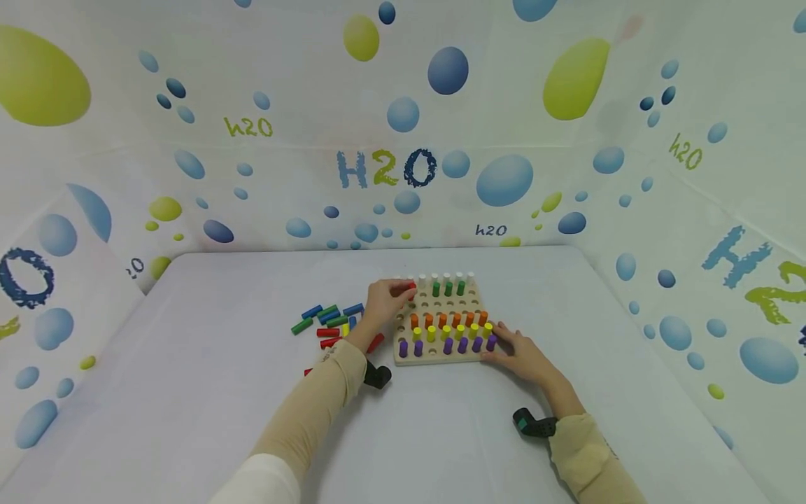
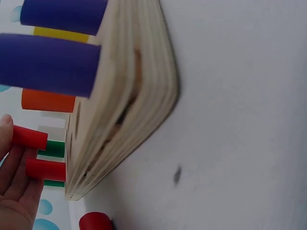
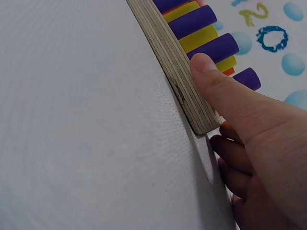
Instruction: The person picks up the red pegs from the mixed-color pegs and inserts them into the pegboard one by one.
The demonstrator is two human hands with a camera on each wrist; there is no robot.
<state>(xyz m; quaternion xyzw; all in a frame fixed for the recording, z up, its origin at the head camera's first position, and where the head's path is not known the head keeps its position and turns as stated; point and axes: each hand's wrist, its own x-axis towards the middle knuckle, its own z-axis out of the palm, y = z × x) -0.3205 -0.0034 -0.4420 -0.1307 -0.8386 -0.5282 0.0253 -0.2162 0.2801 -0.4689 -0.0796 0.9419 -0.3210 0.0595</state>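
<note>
My left hand (image 1: pixel 383 302) reaches over the left side of a wooden pegboard (image 1: pixel 453 360) and pinches a red peg (image 2: pixel 29 137) between thumb and fingers. Below it in the left wrist view, another red peg (image 2: pixel 45 169) stands at the board. At the front right corner, my right hand (image 1: pixel 525 357) holds the board, thumb on the front edge and fingers along the right side. White pegs (image 1: pixel 447 278) line the back row, with green pegs (image 1: pixel 448 288) in front. Nearer rows have orange pegs (image 1: pixel 443 320), yellow pegs (image 1: pixel 446 332) and purple pegs (image 1: pixel 462 345).
Left of the board lies a loose scatter of blue, green, yellow and red pegs (image 1: pixel 328 332), some partly hidden by my left arm. One red peg (image 2: pixel 96 221) lies close beside the board. A white cloth (image 1: pixel 208 364) covers the table, and a patterned sheet (image 1: pixel 302 91) hangs behind.
</note>
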